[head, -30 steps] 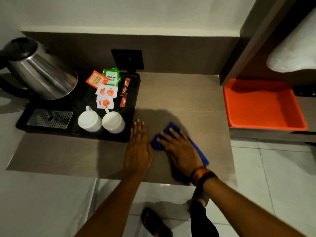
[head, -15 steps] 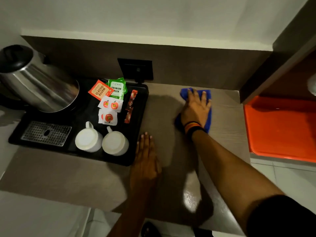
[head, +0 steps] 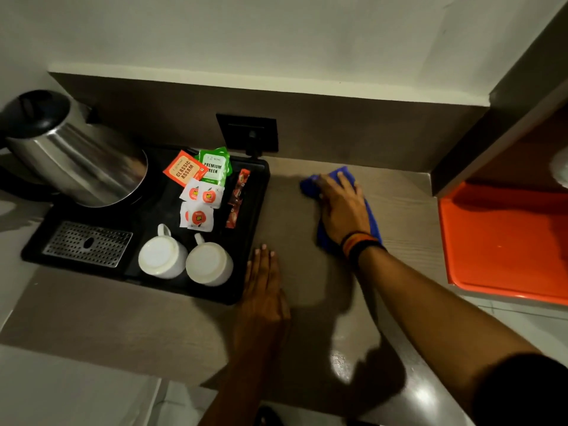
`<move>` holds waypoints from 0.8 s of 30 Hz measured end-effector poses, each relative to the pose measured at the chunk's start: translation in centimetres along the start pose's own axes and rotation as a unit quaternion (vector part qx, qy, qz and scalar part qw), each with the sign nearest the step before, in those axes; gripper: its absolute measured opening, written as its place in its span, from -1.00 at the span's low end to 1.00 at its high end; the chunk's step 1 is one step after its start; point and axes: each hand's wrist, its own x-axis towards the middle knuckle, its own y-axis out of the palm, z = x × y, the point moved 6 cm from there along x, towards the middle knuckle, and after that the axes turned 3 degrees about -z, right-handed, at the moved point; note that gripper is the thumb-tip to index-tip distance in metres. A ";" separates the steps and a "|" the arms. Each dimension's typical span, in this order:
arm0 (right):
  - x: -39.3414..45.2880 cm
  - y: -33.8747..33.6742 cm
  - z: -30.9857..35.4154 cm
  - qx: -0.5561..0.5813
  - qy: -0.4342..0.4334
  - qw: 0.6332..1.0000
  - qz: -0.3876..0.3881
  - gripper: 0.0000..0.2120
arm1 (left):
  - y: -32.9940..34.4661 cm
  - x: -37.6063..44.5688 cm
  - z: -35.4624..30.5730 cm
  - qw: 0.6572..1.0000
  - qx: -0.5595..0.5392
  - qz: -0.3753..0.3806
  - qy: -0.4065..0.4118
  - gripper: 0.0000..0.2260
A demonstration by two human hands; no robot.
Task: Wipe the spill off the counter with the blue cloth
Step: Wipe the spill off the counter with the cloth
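At the far left a steel kettle [head: 76,161] is seen standing on a black tray [head: 246,272], above a perforated drip grate [head: 87,243]. Further right on the tray, tea sachets [head: 199,179] are laid in a loose cluster, and two white cups [head: 184,259] are set upside down side by side near the tray's front edge.

Just beside the tray's front right corner the left hand [head: 264,299] is laid flat on the desk [head: 92,327]. Its fingers [head: 261,262] are stretched out straight and close together, pointing toward the wall; nothing is held by them.

To the right, near the back of the desk, the blue cloth [head: 372,219] is pressed down under the right hand [head: 344,210]. Its fingers [head: 329,182] are spread and extended over the cloth rather than clenched, so the cloth is pinned flat, not gripped. Dark and orange bands [head: 359,242] are worn at that wrist. A glossy patch [head: 341,364] is visible on the desk near its front edge, well apart from the cloth.

At the far right an orange tray [head: 504,241] is seen.
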 end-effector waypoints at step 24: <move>-26.0 -0.2 2.9 -0.043 -0.163 0.981 0.098 -0.51 | -2.3 -2.1 -0.5 0.998 -0.037 0.047 -0.015 -0.45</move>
